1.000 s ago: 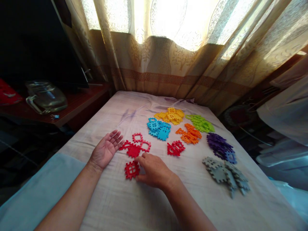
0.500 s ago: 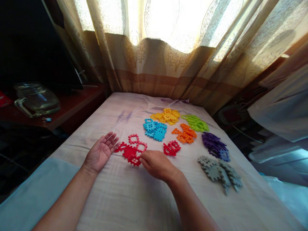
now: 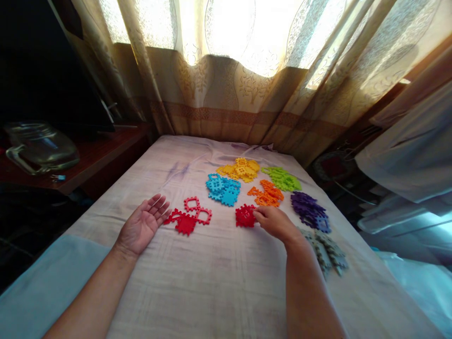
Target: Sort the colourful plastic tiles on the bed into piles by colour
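Observation:
My right hand [image 3: 277, 223] pinches the right edge of a red interlocking plastic tile [image 3: 245, 215], over the small right-hand red pile. Whether the tile rests on the pieces beneath is hard to tell. Palm up, my left hand [image 3: 143, 225] lies open with its fingers spread and nothing in it. Just beside its fingertips are several loose red tiles [image 3: 185, 224], some solid and some with a window opening. Blue tiles [image 3: 223, 189] are heaped behind the red ones, and orange tiles [image 3: 267, 194] lie just beyond my right hand.
Yellow tiles [image 3: 240, 170], lime green tiles [image 3: 282, 179], purple tiles [image 3: 308, 209] and grey tiles [image 3: 326, 252] form separate heaps on the sheet-covered bed [image 3: 197, 287]. My right forearm partly covers the grey heap. A glass jug [image 3: 44, 148] stands on a dark red table at left.
My right hand has moved right, carrying a red tile from the left red group to the right red pile. My left hand stays open near the left group.

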Available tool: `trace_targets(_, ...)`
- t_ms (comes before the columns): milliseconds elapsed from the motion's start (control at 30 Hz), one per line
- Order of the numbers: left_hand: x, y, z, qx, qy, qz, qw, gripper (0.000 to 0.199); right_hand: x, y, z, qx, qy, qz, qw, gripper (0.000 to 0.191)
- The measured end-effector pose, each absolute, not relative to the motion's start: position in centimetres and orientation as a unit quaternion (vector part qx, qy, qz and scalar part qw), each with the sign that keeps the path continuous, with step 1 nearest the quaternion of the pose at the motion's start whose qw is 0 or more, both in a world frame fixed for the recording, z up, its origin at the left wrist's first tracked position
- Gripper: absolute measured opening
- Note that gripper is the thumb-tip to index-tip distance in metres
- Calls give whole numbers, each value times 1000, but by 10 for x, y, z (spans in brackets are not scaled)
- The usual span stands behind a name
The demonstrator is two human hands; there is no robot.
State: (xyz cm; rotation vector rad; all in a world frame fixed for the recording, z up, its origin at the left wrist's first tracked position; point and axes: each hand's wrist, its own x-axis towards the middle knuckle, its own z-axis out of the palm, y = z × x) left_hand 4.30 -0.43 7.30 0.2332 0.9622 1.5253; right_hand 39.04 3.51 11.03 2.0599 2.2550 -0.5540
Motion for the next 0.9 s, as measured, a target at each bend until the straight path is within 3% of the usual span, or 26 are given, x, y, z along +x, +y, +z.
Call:
trace_targets(233,43,-5,73,104,420,661,613,31,390,35,109,685,709,-166,-26,33)
trace_targets(433,41,-5,71,108,419,662,613,29,328,21,105,595,781,-146,-120,28)
trace_targets(567,41,-6,70,106,410,663,617,32,278,4,86,488,843,-134,-181,38)
trace_targets(700,41,-6,70,105,407,663,620,33,253,-8,64,444,870,-122,-179,53)
trace_targets(900,40,-5,68,109,405,662,621,31,248,-12,58,428,882,-127,-150,26)
